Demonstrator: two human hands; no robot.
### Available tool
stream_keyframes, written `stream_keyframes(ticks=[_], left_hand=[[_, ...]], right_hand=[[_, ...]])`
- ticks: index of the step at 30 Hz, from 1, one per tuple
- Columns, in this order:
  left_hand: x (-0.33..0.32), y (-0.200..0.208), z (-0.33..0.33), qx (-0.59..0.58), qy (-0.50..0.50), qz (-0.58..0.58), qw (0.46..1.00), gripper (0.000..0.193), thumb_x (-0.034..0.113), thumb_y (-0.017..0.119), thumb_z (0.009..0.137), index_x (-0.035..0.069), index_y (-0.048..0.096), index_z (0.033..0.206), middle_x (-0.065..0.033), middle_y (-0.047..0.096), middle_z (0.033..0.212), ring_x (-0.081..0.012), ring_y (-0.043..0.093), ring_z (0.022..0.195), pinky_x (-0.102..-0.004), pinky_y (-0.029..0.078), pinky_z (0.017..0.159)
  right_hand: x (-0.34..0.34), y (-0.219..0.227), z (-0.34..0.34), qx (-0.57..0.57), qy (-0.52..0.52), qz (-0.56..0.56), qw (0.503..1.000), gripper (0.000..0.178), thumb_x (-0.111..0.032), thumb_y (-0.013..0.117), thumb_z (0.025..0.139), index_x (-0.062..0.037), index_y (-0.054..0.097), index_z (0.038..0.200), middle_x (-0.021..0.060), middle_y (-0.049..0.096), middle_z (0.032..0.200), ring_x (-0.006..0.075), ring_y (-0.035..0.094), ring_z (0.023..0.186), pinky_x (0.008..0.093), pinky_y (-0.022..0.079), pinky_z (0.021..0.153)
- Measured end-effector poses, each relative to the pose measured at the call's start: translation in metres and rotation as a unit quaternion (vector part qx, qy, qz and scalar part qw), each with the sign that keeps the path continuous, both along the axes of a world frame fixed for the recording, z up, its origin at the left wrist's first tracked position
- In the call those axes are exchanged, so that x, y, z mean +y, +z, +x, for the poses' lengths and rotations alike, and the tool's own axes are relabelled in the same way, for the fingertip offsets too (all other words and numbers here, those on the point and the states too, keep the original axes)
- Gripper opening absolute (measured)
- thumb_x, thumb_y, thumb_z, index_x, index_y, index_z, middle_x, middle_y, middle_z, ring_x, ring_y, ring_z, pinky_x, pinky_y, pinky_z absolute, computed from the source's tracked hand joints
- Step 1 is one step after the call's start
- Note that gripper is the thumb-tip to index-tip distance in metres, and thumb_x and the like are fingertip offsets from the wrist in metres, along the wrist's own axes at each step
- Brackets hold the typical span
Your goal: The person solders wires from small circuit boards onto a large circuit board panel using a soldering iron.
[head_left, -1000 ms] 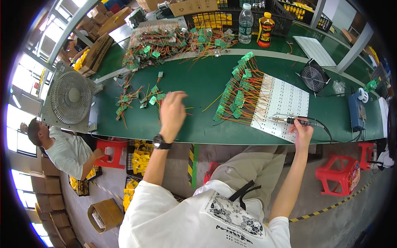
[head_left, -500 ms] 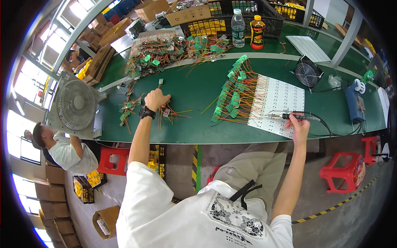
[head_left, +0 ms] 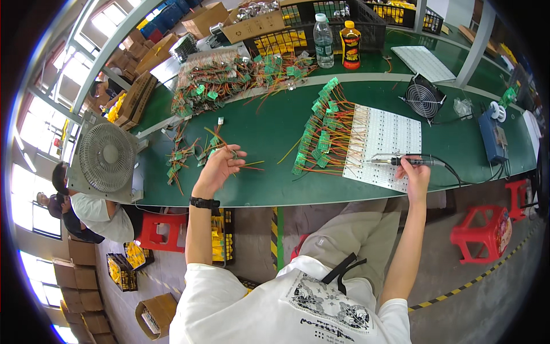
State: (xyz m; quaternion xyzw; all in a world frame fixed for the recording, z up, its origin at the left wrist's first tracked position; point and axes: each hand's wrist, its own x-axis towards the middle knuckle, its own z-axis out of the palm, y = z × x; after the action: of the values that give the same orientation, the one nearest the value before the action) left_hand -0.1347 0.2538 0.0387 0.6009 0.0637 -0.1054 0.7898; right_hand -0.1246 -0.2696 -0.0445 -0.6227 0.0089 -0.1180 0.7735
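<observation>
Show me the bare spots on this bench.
Bare green bench top runs between the left hand and the wired circuit boards. A smaller patch lies between white panel, black cooling fan and blue soldering station. Crowded: the board pile behind, loose boards leftward.

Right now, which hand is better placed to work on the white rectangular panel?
Probably the right hand, holding the black-handled soldering iron over the white panel; the left hand is farther away.

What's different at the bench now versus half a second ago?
The left hand has drawn back toward the green table's near edge and turned palm up, apparently now gripping wires. The right hand still holds the soldering iron over the white panel.
</observation>
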Motion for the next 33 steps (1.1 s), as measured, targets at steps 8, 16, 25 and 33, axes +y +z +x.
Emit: stream_keyframes(ticks=[8, 16, 25, 33], left_hand=[[-0.046, -0.022, -0.026, 0.020, -0.029, 0.209, 0.977, 0.028, 0.022, 0.057, 0.098, 0.001, 0.060, 0.116, -0.0136, 0.068, 0.110, -0.0182, 0.070, 0.087, -0.0273, 0.057, 0.068], [-0.074, -0.026, -0.045, 0.002, -0.008, 0.182, 0.983, 0.025, 0.014, 0.064, 0.094, -0.004, 0.063, 0.111, -0.0126, 0.069, 0.108, -0.0207, 0.071, 0.088, -0.0277, 0.058, 0.071], [-0.102, -0.031, -0.050, -0.145, -0.036, 0.263, 0.953, 0.018, 0.010, 0.056, 0.098, -0.005, 0.059, 0.106, -0.0149, 0.073, 0.097, -0.0164, 0.069, 0.089, -0.0280, 0.053, 0.079], [-0.211, -0.018, -0.022, -0.315, -0.206, 0.339, 0.862, 0.015, 0.006, 0.059, 0.094, -0.006, 0.064, 0.101, -0.0124, 0.073, 0.089, -0.0182, 0.070, 0.077, -0.0309, 0.054, 0.072]], right_hand=[[-0.001, 0.000, 0.002, 0.009, -0.003, -0.016, 1.000, 0.016, -0.008, 0.067, 0.087, 0.0045, 0.062, 0.096, 0.0100, 0.064, 0.070, 0.0149, 0.060, 0.054, 0.0252, 0.046, 0.051], [-0.001, -0.003, 0.004, 0.012, 0.000, -0.007, 1.000, 0.015, -0.005, 0.068, 0.086, 0.0042, 0.063, 0.098, 0.0099, 0.064, 0.071, 0.0149, 0.061, 0.055, 0.0243, 0.046, 0.051], [-0.002, -0.001, 0.002, 0.011, -0.009, -0.002, 1.000, 0.017, -0.005, 0.068, 0.086, 0.0048, 0.063, 0.100, 0.0104, 0.065, 0.071, 0.0159, 0.062, 0.056, 0.0248, 0.046, 0.052], [-0.005, -0.004, 0.005, 0.019, -0.014, 0.017, 1.000, 0.019, -0.007, 0.069, 0.086, 0.0063, 0.063, 0.099, 0.0122, 0.065, 0.071, 0.0168, 0.062, 0.055, 0.0257, 0.046, 0.052]])
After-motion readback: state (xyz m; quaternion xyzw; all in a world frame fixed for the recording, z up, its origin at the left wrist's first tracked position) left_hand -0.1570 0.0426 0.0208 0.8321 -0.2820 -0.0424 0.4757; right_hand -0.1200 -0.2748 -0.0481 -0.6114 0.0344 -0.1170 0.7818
